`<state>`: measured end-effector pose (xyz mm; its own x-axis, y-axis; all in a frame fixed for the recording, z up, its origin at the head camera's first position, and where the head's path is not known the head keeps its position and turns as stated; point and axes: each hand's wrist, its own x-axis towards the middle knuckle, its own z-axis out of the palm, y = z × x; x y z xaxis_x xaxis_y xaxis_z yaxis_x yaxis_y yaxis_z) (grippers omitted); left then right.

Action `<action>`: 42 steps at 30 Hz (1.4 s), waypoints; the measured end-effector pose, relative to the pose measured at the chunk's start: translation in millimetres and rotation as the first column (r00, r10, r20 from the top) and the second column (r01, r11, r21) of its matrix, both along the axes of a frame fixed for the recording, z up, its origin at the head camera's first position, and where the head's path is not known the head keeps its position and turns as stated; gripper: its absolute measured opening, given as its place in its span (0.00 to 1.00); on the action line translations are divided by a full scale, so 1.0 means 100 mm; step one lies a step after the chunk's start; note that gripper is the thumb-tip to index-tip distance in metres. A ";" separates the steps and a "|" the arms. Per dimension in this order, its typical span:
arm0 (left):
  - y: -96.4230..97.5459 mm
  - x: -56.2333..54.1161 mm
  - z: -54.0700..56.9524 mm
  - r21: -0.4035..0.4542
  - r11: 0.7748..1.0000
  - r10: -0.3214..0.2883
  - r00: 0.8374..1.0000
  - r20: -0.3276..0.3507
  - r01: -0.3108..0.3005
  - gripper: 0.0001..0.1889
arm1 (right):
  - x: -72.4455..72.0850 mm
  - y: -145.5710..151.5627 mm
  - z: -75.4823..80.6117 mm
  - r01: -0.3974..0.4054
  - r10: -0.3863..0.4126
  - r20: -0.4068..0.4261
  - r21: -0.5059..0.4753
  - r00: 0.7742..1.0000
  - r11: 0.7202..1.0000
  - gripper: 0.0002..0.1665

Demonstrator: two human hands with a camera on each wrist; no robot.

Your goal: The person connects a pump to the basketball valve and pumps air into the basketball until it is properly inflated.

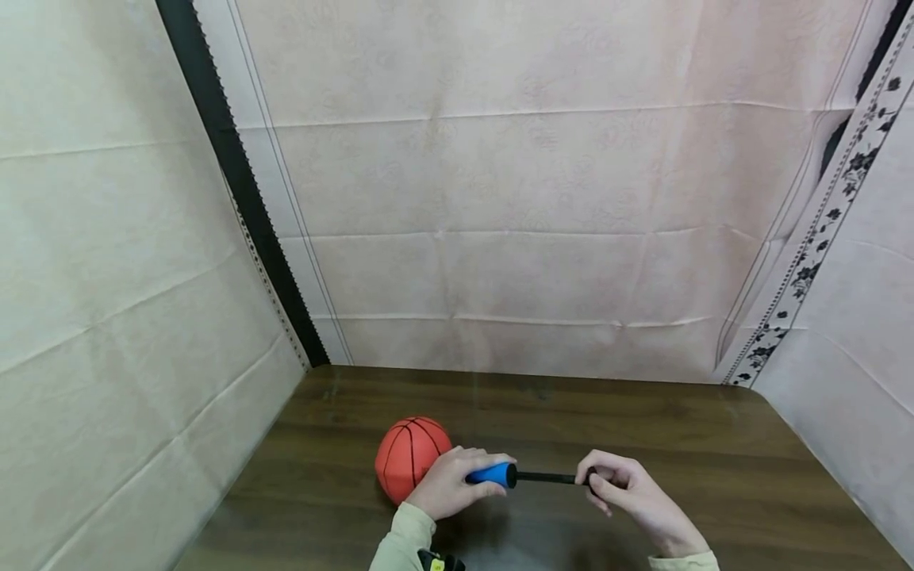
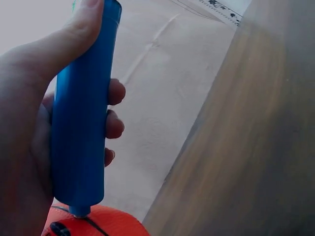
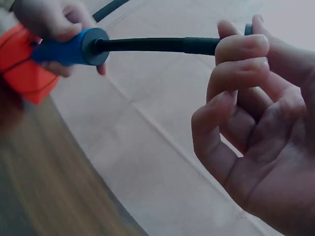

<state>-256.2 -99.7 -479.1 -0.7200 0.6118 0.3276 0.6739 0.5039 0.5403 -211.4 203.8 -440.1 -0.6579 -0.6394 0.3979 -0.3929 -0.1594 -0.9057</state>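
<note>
The ball [image 1: 411, 457] is left of the pump [image 1: 510, 476] — beyond them, the cloth [image 1: 528, 238] hangs behind the table [image 1: 557, 420].

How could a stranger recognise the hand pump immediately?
Start at the brown table, then find the red basketball. Beside it, the left hand and right hand hold the hand pump. Unlike the basketball, it is slim: blue barrel, black rod.

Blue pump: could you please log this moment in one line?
left hand: grips blue pump; right hand: holds extended rod's end; basketball: near nozzle
</note>
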 end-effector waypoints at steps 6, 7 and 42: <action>0.06 -0.01 -0.09 0.007 1.000 0.003 0.999 0.037 -0.003 0.23 | -0.07 -0.21 -0.06 -0.019 0.018 0.052 0.009 0.998 1.000 0.09; 0.07 -0.01 -0.10 0.012 1.000 0.003 0.999 0.044 -0.004 0.23 | -0.08 -0.25 -0.08 -0.014 0.013 0.062 0.017 0.998 1.000 0.09; -0.09 -0.01 0.02 0.017 1.000 0.009 0.999 -0.049 -0.008 0.24 | 0.01 0.06 0.02 0.014 -0.005 -0.085 0.104 0.996 0.994 0.18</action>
